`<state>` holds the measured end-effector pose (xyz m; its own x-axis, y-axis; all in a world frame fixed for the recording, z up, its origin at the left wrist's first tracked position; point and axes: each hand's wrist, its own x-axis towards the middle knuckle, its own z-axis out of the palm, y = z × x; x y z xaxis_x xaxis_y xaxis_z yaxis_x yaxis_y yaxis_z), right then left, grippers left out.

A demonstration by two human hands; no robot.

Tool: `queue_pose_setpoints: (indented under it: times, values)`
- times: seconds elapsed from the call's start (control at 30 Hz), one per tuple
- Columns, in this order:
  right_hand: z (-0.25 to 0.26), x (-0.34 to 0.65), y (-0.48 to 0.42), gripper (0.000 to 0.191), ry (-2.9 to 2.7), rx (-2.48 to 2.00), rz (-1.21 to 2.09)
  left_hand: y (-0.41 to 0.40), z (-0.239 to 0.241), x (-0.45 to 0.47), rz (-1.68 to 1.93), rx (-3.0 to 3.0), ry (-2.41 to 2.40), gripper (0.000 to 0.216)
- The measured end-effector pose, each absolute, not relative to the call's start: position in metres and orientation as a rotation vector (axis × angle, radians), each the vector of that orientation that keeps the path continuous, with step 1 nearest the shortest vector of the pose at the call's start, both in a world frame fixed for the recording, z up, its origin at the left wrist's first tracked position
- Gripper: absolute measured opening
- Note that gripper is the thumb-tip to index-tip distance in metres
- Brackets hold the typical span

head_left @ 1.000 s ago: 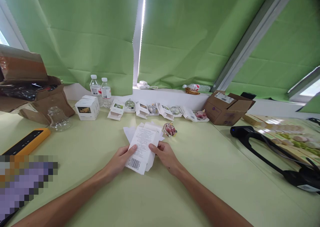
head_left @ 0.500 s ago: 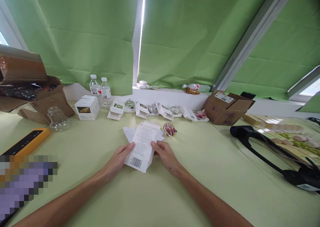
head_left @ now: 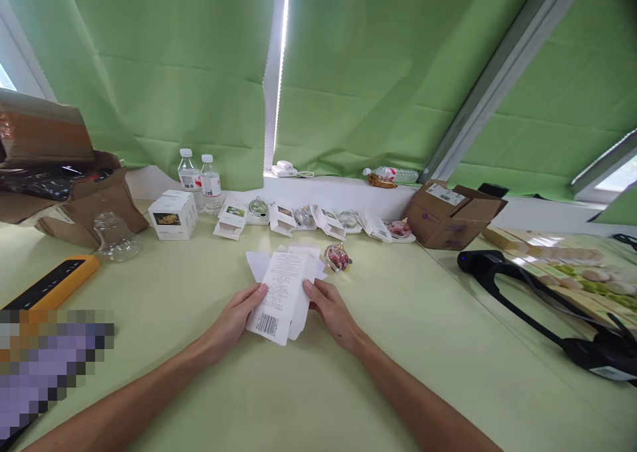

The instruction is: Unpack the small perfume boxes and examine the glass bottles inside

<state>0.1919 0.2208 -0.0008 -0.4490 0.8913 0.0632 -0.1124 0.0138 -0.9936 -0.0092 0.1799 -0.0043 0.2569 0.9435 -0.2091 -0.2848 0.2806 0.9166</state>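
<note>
Left arm: it reaches in from the lower left across the pale green table (head_left: 279, 399), the left hand (head_left: 233, 316) turned inward.
Left fingers: clamped on the near left edge of a white carton (head_left: 281, 293), thumb on top, the others mostly hidden beneath.
Right arm: it mirrors the other from the lower right, with the right hand (head_left: 331, 306) at the carton's right side.
Right fingers: pinched on that side, thumb over the printed card, the rest tucked behind.
Carton: between both hands, tilted, barcode end nearest the person, loose flaps showing; I can't tell what is inside.
White paper (head_left: 257, 266): beyond the carton, partly covered by it.
Round ornament (head_left: 338, 257): red inside clear walls, just beyond the right hand.
Back row: open white cartons (head_left: 232, 218) beside round ornaments on white trays.
Brown box (head_left: 104, 206): far left, gaping, black plastic (head_left: 54, 178) inside.
</note>
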Motion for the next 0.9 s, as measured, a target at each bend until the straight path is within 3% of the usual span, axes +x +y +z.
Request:
queue_pose_setpoints:
  times: [0.37, 0.6, 0.9]
  values:
    - [-0.0039, 0.1933, 0.2202, 0.050, -1.565, -0.736, 1.688, 0.1827, -0.0092, -0.0112, 1.004, 0.906, 0.859, 0.045]
    - [-0.0041, 0.1946, 0.2156, 0.066, -1.591, -0.603, 1.827, 0.1829, -0.0068, -0.0127, 0.944, 0.955, 0.876, 0.043]
    - [-0.0064, 0.1920, 0.2144, 0.064, -1.573, -0.622, 1.807, 0.1845, -0.0076, -0.0143, 0.861, 1.133, 0.920, 0.044]
